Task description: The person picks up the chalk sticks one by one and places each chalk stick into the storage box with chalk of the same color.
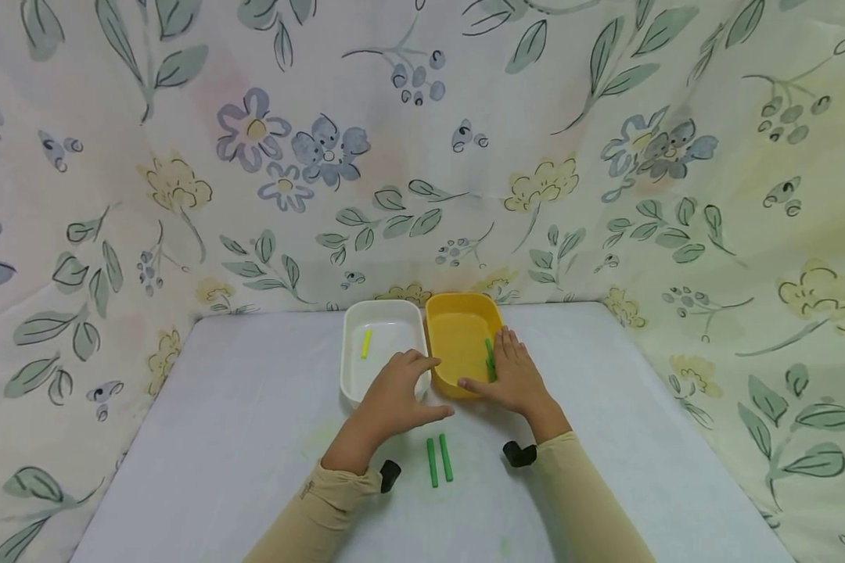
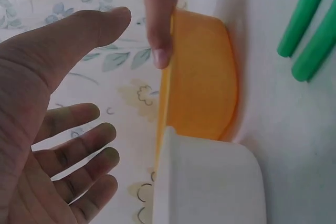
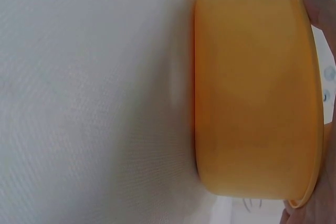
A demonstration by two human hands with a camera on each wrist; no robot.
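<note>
A white tray (image 1: 352, 375) and a yellow tray (image 1: 458, 313) stand side by side at the table's far middle. A yellow stick (image 1: 366, 344) lies in the white one. A green stick (image 1: 489, 356) lies in the yellow one, partly under my right hand (image 1: 500, 371). That hand rests flat on the yellow tray's near right rim, thumb along the front edge. My left hand (image 1: 422, 387) hovers with spread fingers over the white tray's near corner, holding nothing. The left wrist view shows its bare palm (image 2: 47, 145), the yellow tray (image 2: 202, 77) and the white tray (image 2: 210, 182).
Two green sticks (image 1: 440, 460) lie side by side on the white table (image 1: 253, 438) between my wrists, also green sticks (image 2: 310, 24) in the left wrist view. A floral cloth (image 1: 324, 156) walls the table at the back and both sides.
</note>
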